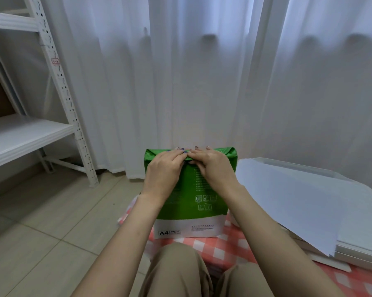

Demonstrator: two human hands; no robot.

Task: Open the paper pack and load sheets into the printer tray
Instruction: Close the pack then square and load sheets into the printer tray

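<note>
Head cam: paper pack (202,189), green with a white A4 band, stands upright on the red-checked cloth (223,251), just past the knees. Left hand (163,168) and right hand (213,166) both sit on its top end, fingers curled narrow, pinching the folded wrapper flap at centre; fingertips of the two hands touching. Wrapper looks closed. Printer (352,251) is to the right on the same cloth, loose white sheets (288,200) lying over its top and covering it. White curtain (202,82) close behind pack. Metal shelf rack (62,93) at left, well apart. Forearms hide the pack's side edges.
</note>
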